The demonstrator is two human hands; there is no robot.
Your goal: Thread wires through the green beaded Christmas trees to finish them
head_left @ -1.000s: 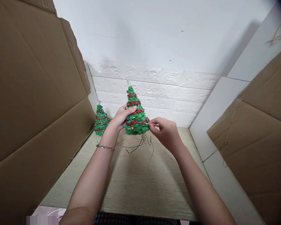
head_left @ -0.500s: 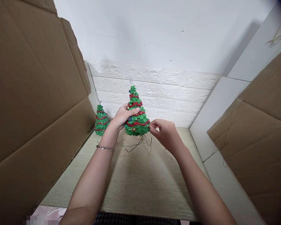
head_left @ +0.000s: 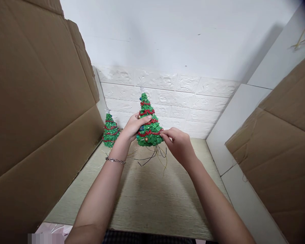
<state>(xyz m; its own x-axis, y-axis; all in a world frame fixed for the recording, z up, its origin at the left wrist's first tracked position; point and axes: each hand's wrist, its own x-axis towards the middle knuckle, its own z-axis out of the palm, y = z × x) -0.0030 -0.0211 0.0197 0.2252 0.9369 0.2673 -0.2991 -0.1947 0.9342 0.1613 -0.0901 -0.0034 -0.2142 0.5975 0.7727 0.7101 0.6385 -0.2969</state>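
A small green Christmas tree (head_left: 152, 128) with red garland, tiny baubles and a clear star on top is held up above the table. My left hand (head_left: 136, 126) is wrapped round its left side, thumb across the front. At its lower right edge, my right hand (head_left: 176, 139) pinches the end of the red garland (head_left: 155, 133), fingertips touching the branches. Thin black and yellow wires (head_left: 155, 155) dangle from the tree's base. A second, similar tree (head_left: 110, 130) stands behind my left wrist at the back left.
Cardboard sheets (head_left: 40, 101) rise on the left, and another cardboard panel (head_left: 277, 142) stands on the right. A white brick-patterned wall (head_left: 188, 101) closes the back of the pale table (head_left: 152, 200). Loose wires lie near the second tree.
My right hand has moved slightly left, its fingertips now against the tree's lower edge. The wires under the tree have swung a little to the right.
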